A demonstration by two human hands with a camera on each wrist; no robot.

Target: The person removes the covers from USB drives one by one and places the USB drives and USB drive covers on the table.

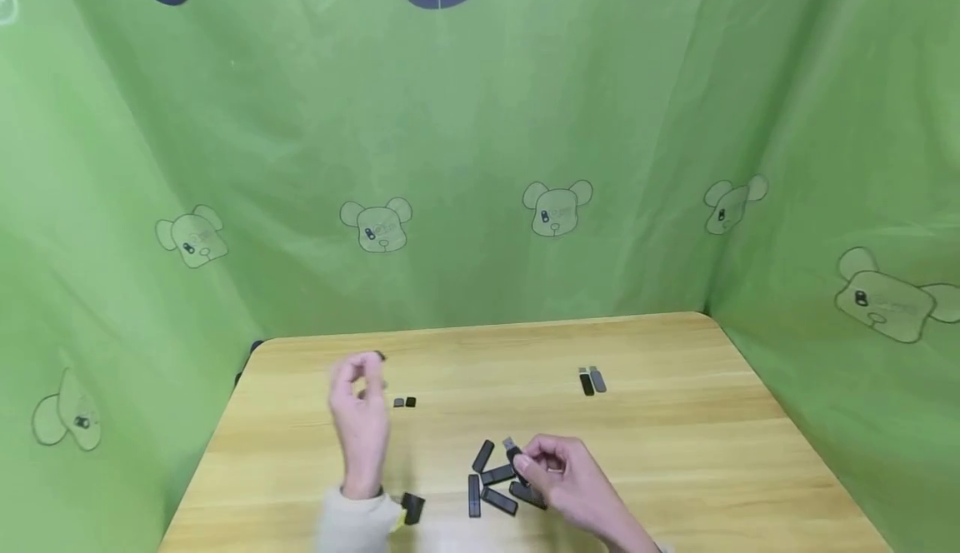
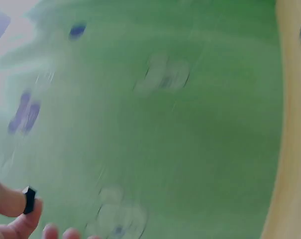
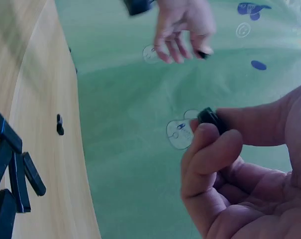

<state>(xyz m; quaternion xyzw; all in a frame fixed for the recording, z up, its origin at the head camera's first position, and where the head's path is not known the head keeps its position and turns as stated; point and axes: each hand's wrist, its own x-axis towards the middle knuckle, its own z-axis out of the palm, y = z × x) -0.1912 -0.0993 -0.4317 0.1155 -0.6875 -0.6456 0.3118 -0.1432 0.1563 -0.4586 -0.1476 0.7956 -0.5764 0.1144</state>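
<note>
My left hand point(image 1: 362, 424) is raised over the left part of the table. Its thumb and fingertips pinch a small black USB stick cap point(image 2: 30, 200). In my right hand point(image 1: 576, 482) a black USB stick point(image 1: 515, 455) is held between thumb and fingers, its metal plug bare and pointing away from me. Below and beside that hand lies a loose pile of several black USB sticks point(image 1: 498, 475). Two small caps, a grey cap point(image 1: 398, 402) and a black cap point(image 1: 411, 401), sit side by side just right of the left hand.
Farther back on the right lie two uncapped USB sticks, a black stick point(image 1: 587, 384) and a grey stick point(image 1: 598, 381), next to each other. The wooden table point(image 1: 675, 453) is bordered by a green patterned curtain point(image 1: 465, 120) at the back and both sides.
</note>
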